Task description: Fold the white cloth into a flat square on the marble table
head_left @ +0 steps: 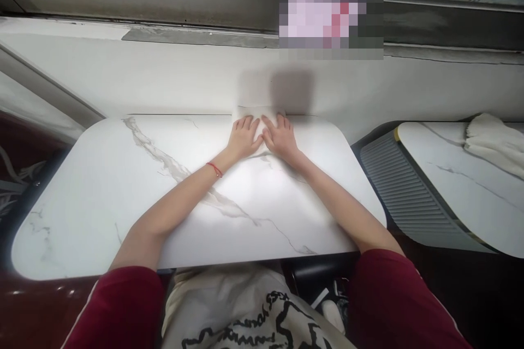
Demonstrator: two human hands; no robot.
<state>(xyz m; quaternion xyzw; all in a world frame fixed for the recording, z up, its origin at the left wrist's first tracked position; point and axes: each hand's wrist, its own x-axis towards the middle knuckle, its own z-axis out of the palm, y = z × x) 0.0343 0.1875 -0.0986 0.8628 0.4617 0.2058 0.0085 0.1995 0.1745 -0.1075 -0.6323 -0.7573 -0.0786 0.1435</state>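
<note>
A white cloth [257, 111] lies at the far edge of a white marbled table [123, 202], up against the wall. My left hand [244, 139] presses flat on the left part of the cloth, fingers stretched forward; a red string bracelet is on that wrist. On the cloth's right part rests my right hand [281, 140], palm down with its fingers spread. The two thumbs nearly meet over the middle. Much of the cloth is hidden beneath both hands.
A second marbled table [499, 196] with a ribbed grey side [403, 191] stands to the right, bearing a crumpled whitish cloth [495, 142]. Behind the near table rises a white wall [172, 76] below a ledge. A pixelated patch covers part of the upper view.
</note>
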